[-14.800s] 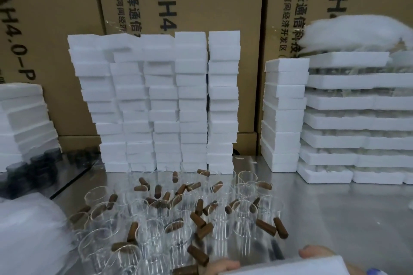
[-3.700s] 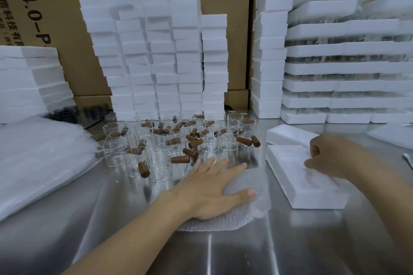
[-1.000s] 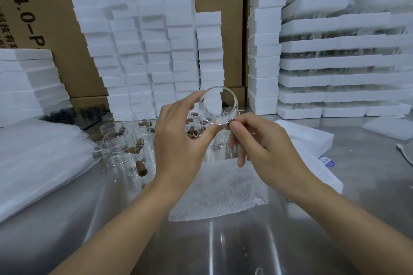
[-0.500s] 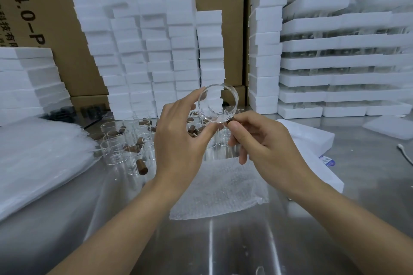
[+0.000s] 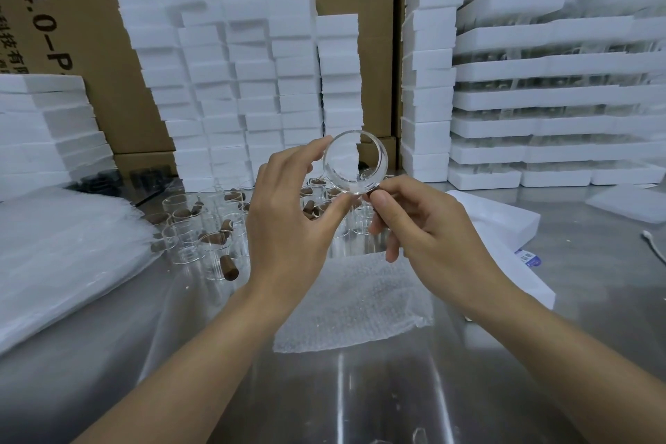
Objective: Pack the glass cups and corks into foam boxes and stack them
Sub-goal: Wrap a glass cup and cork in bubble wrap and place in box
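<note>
Both forearms reach in from the bottom edge over the steel counter [image 5: 360, 400]. A sheet of bubble wrap [image 5: 353, 303] lies flat on it under the hands. Left hand [image 5: 288, 220] holds a clear glass cup [image 5: 355, 162] raised above the counter, index finger on its upper left edge and thumb underneath, mouth turned toward the camera. Right hand [image 5: 421, 227] pinches the cup's lower right rim with thumb and fingertips; the other fingers are curled, and whether it also holds something small I cannot tell. To the right, an open foam box [image 5: 504, 223] lies partly behind the right wrist. To the left, a pile of clear plastic bags [image 5: 61, 256]. Behind the hands, more glass cups [image 5: 201, 231] stand clustered with brown corks [image 5: 229, 267] scattered in and among them. Further back, stacks of small foam boxes [image 5: 252, 83] in the middle and at the left edge, and wide foam trays [image 5: 558, 101] stacked at right. Cardboard cartons [image 5: 90, 11] form the back wall.
</note>
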A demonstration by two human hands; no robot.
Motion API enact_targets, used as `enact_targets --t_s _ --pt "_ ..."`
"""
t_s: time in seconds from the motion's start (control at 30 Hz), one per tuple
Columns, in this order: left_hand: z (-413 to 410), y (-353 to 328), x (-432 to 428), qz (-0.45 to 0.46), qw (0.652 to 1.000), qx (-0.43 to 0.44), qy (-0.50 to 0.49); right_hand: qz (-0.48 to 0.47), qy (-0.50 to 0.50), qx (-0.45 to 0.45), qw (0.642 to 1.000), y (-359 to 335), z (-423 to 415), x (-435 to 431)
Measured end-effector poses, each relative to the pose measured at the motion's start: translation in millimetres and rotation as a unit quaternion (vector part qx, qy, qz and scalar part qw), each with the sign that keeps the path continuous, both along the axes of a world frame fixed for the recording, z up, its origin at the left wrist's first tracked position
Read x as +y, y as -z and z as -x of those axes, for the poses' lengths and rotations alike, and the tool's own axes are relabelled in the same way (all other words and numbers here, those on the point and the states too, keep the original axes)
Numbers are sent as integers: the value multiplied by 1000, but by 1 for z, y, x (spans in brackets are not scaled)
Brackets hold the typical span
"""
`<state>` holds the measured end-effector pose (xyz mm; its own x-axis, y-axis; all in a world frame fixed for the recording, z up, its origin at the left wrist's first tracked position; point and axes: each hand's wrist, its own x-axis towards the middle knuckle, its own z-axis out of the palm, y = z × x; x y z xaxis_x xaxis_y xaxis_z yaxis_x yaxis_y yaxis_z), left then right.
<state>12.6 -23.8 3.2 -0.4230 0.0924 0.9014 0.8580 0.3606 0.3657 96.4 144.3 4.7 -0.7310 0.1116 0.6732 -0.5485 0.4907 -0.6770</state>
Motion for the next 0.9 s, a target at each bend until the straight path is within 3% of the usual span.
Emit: enact_targets --t_s 0.6,0.8,0.9 --pt "1 -2 -1 6 1000 7 1 13 20 -2 1000 1 -5 -1" --pt "-3 -5 -1 0 997 23 70 118 -32 -37 992 -2 -4 -2" --pt "-6 -6 0 -2 995 26 96 205 -106 -94 968 -5 -2 -5"
